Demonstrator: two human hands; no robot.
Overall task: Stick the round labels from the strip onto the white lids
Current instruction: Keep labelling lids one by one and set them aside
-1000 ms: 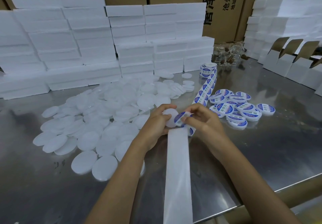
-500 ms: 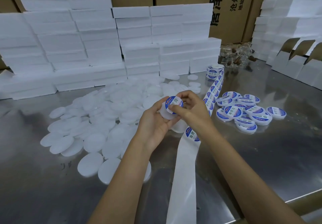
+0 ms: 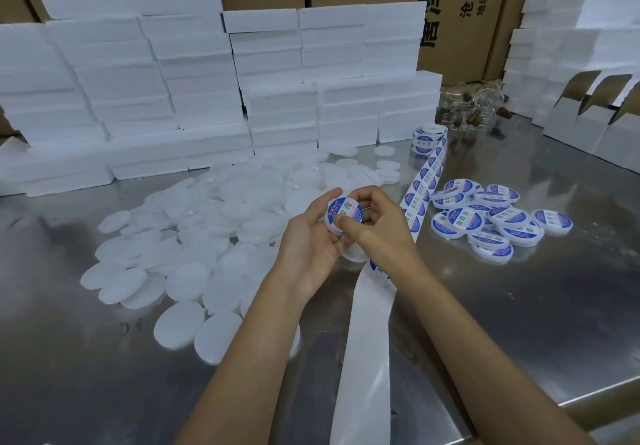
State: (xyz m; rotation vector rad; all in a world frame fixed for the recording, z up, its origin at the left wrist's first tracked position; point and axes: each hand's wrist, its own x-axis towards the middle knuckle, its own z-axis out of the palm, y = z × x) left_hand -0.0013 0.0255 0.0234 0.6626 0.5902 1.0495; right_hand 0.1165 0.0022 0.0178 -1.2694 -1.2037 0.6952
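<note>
Toward the left edge of the worktop (image 3: 519, 323), a wide heap of bare white lids (image 3: 194, 237), near at hand for the next pick. Above the middle, left hand (image 3: 311, 233) curled under one lid (image 3: 341, 218), held tilted up so the round label (image 3: 346, 212) faces the eyes. Right hand (image 3: 377, 223) curled on the same lid, thumb pressing the label's near edge, probably to seat it flat. Just right, label strip (image 3: 426, 174) running from the far roll to the near edge. Further right, labelled lids (image 3: 491, 219) piled apart from the bare ones.
</note>
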